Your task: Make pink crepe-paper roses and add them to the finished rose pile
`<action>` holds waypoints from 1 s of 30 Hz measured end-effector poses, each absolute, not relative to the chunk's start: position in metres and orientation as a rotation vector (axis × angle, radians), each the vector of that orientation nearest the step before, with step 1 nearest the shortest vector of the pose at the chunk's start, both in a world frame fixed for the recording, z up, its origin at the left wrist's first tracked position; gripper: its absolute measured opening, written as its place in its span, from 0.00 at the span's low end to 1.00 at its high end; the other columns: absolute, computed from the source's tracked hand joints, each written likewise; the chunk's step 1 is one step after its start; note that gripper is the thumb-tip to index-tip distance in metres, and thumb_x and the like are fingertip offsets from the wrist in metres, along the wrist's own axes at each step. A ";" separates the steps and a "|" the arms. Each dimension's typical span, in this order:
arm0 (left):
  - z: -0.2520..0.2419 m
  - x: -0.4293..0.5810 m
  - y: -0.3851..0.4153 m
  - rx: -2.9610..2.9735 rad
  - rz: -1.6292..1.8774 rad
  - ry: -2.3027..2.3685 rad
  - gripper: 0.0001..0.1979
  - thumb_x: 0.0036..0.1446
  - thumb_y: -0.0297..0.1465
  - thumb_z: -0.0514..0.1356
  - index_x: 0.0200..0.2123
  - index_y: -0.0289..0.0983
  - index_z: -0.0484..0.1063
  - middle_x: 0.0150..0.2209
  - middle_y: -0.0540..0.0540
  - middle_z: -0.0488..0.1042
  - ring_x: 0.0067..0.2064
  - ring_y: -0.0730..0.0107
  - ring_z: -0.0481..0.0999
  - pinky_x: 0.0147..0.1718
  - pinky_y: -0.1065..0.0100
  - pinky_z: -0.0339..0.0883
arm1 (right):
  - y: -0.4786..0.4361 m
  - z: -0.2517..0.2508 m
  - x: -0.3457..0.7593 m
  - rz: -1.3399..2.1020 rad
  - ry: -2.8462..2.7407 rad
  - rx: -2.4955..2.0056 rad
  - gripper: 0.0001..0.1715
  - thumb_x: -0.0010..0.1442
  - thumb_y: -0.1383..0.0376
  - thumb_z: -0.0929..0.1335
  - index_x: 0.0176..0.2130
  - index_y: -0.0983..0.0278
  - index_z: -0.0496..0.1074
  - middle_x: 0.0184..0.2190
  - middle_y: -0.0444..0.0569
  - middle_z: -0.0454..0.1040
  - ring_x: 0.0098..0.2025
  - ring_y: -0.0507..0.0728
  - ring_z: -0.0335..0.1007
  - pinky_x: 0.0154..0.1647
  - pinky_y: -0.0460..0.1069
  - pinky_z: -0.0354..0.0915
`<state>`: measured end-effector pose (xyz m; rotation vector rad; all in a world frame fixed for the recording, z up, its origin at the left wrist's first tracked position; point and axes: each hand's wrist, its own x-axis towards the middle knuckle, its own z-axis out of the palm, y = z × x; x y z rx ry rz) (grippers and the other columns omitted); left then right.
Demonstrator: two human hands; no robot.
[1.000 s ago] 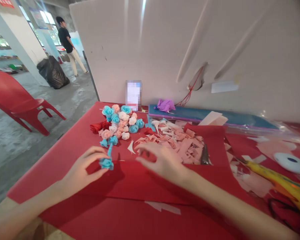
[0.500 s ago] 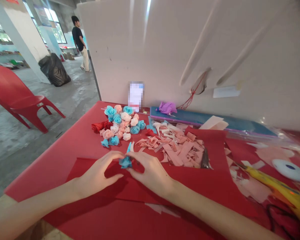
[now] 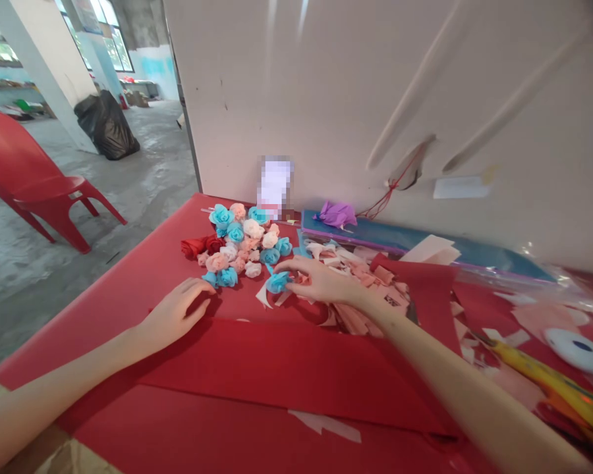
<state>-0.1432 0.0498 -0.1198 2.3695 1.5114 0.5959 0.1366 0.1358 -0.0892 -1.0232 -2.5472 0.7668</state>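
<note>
Between the thumb and fingertips of my right hand (image 3: 319, 280) is a blue paper flower (image 3: 278, 282), low over the red tabletop. My left hand (image 3: 180, 309) rests at the table's left with thumb and fingers apart, holding nothing. Its fingertips come close to the front of a cluster of paper flowers; whether they touch is unclear. That cluster has blue flowers (image 3: 227, 277), pink flowers (image 3: 217, 262), white flowers (image 3: 253, 228) and red flowers (image 3: 192, 248). Pink paper scraps (image 3: 348, 316) lie in a heap under and beyond my right wrist.
A red sheet (image 3: 277, 355) covers the table in front of me. On the right lie a yellow tool (image 3: 543, 368) and a white oval object (image 3: 576, 349). A blurred phone-like screen (image 3: 275, 187) leans on the pale panel (image 3: 326, 99). A red chair (image 3: 49, 178) stands left.
My hands have come apart. The right one carried the blue flower forward and right; the left one moved left and let go. The walking person has almost passed out of sight behind the panel.
</note>
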 end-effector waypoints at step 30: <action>-0.120 -0.143 0.049 2.505 0.586 1.455 0.10 0.60 0.27 0.44 0.39 0.37 0.63 0.40 0.44 0.72 0.42 0.67 0.71 0.42 0.64 0.65 | 0.167 -0.108 0.119 0.587 -2.631 -1.025 0.15 0.59 0.63 0.64 0.46 0.66 0.66 0.45 0.51 0.69 0.46 0.57 0.66 0.46 0.58 0.63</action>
